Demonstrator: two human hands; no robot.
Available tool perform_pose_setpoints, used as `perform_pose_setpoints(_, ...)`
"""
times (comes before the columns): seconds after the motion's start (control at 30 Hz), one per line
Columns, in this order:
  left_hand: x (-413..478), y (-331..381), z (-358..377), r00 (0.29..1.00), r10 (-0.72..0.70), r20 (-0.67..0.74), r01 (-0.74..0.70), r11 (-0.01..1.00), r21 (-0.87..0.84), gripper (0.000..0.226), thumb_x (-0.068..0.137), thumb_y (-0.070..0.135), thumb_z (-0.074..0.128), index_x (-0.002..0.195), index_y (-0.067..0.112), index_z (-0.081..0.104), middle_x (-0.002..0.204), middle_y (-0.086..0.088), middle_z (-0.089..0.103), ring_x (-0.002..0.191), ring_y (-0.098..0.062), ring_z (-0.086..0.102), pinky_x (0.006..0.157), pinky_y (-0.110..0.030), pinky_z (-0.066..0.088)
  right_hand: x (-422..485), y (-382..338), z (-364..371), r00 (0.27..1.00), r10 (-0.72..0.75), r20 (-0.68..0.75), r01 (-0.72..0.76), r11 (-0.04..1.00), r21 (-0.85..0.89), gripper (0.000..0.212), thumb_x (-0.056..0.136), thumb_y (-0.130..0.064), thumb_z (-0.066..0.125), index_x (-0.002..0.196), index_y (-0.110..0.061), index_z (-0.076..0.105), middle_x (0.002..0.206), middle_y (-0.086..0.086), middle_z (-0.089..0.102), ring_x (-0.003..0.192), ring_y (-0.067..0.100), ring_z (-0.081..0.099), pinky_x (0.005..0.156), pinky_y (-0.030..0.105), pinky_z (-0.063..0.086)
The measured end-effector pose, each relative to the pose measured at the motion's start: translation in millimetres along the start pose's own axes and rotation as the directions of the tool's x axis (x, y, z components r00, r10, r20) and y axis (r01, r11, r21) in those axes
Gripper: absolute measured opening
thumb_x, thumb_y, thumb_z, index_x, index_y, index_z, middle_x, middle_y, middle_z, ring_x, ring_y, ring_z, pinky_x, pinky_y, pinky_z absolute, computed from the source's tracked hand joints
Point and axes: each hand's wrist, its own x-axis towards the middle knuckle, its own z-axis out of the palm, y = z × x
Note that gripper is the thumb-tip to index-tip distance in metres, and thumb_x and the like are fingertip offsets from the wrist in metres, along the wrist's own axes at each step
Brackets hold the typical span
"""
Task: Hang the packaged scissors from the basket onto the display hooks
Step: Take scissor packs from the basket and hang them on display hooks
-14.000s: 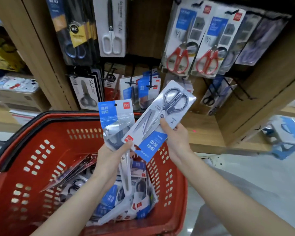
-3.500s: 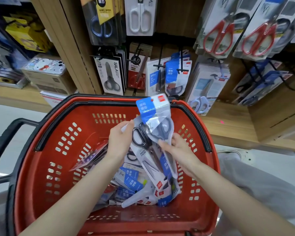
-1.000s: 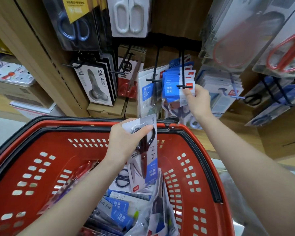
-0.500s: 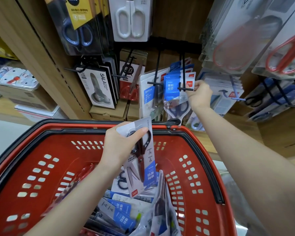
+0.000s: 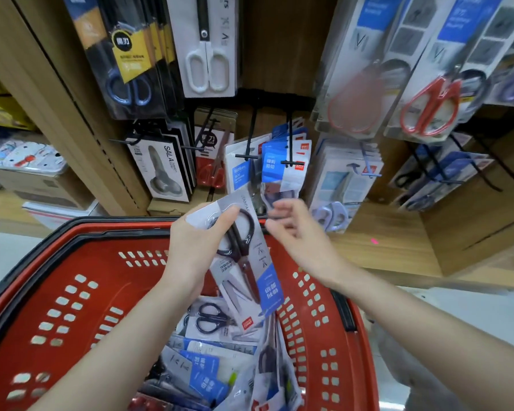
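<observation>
"Packaged scissors (image 5: 244, 262): where, and which step?"
"Over the red basket (image 5: 72, 292). My left hand (image 5: 196, 244) grips the pack, thumb across the black loops. My right hand (image 5: 297, 229) is empty, fingers loosely spread, just beside its top edge. Step: between pick and hang."
"Next move?"
"My judgement: pinch the top, line the hang hole up with a black wire hook (image 5: 290, 137). Flat stiff card, glossy film, likely slippery. I cannot see the hole."

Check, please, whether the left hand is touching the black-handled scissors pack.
Touching. The head view shows the left hand gripping the black-handled scissors pack, thumb pressed across its front.
</observation>
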Motion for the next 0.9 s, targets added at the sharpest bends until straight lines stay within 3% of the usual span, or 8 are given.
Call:
perform_pose_setpoints(0.13, -5, 15, 6, 0.995, 0.088, -0.042, -0.092, 0.990, -0.106, 0.011, 0.085, 0.017, 0.067, 0.078, 0.024, 0.072, 0.086, 0.005, 0.072, 0.091, -0.015, 0.066, 0.092, -0.036, 0.051, -18, 17, 2, 0.967, 0.040, 0.251, -0.021, 0.997, -0.079, 0.039, 0.076, -0.037, 0.073, 0.106, -0.019, 0.058, 0.107, -0.003, 0.067, 0.101, 0.012, 0.063, 0.091, 0.035, 0.049)
perform_pose_setpoints(0.2, -6, 21, 5, 0.994, 0.098, -0.043, -0.105, 0.975, -0.198, 0.009, 0.085, 0.019, 0.066, 0.080, 0.023, 0.073, 0.090, 0.001, 0.072, 0.097, -0.019, 0.065, 0.093, -0.038, 0.050, -22, 22, -12, 0.946, 0.097, 0.310, -0.049, 0.986, -0.158, 0.035, 0.070, -0.037, 0.077, 0.093, -0.015, 0.063, 0.098, -0.001, 0.070, 0.090, 0.012, 0.065, 0.083, 0.036, 0.052)
perform_pose_setpoints(0.3, -6, 24, -3, 0.997, 0.072, 0.005, -0.066, 0.941, -0.331, 0.019, 0.076, 0.027, 0.067, 0.091, 0.015, 0.066, 0.093, -0.003, 0.069, 0.093, -0.020, 0.065, 0.090, -0.034, 0.051, -32, 31, -36, 0.901, 0.192, 0.389, -0.160, 0.981, -0.113, 0.013, 0.078, -0.011, 0.077, 0.083, -0.013, 0.065, 0.076, -0.002, 0.068, 0.068, 0.005, 0.061, 0.065, 0.022, 0.048)
perform_pose_setpoints(0.4, -4, 18, -20, 0.999, 0.033, 0.032, -0.022, 0.957, -0.288, 0.017, 0.072, 0.027, 0.069, 0.081, 0.015, 0.061, 0.083, -0.004, 0.068, 0.076, -0.016, 0.065, 0.075, -0.029, 0.054, -41, 37, -57, 0.934, 0.250, 0.257, -0.297, 0.940, 0.166, 0.010, 0.080, -0.006, 0.072, 0.089, -0.007, 0.067, 0.073, 0.001, 0.071, 0.064, 0.006, 0.065, 0.063, 0.017, 0.054)
perform_pose_setpoints(0.5, -6, 0, -34, 0.998, -0.022, 0.058, 0.022, 1.000, -0.008, 0.019, 0.072, 0.019, 0.074, 0.088, 0.014, 0.066, 0.090, -0.009, 0.072, 0.080, -0.020, 0.066, 0.077, -0.031, 0.052, -42, 34, -76, 0.942, 0.333, -0.041, -0.296, 0.882, 0.366, 0.011, 0.082, -0.008, 0.069, 0.091, -0.003, 0.067, 0.078, 0.008, 0.069, 0.068, 0.013, 0.065, 0.067, 0.022, 0.056)
perform_pose_setpoints(0.63, -20, -28, -30, 0.957, -0.119, 0.266, -0.003, 0.909, 0.417, 0.015, 0.075, 0.013, 0.077, 0.087, 0.011, 0.068, 0.082, -0.003, 0.074, 0.078, -0.019, 0.068, 0.071, -0.026, 0.053, -43, 18, -96, 0.903, 0.275, -0.329, -0.166, 0.932, 0.323, 0.002, 0.082, -0.012, 0.071, 0.081, -0.013, 0.069, 0.075, 0.003, 0.071, 0.064, 0.011, 0.064, 0.061, 0.025, 0.053)
perform_pose_setpoints(0.73, -30, -42, -16, 0.871, -0.220, 0.440, -0.143, 0.744, 0.653, 0.018, 0.073, 0.022, 0.080, 0.081, 0.012, 0.067, 0.082, -0.005, 0.072, 0.082, -0.022, 0.067, 0.083, -0.041, 0.054, -48, -4, -102, 0.896, 0.158, -0.415, -0.064, 0.971, 0.232, 0.009, 0.078, -0.013, 0.075, 0.075, -0.020, 0.070, 0.067, -0.008, 0.070, 0.061, 0.003, 0.062, 0.056, 0.019, 0.050)
perform_pose_setpoints(0.9, -54, -26, 28, 0.792, -0.052, 0.608, -0.321, 0.813, 0.487, 0.024, 0.080, 0.018, 0.074, 0.097, 0.033, 0.064, 0.094, 0.015, 0.071, 0.090, 0.000, 0.064, 0.090, -0.030, 0.050, -65, -39, -102, 0.941, -0.063, -0.334, 0.089, 0.994, 0.062, 0.017, 0.072, -0.009, 0.079, 0.066, -0.023, 0.070, 0.059, -0.011, 0.067, 0.055, -0.005, 0.057, 0.057, 0.009, 0.044)
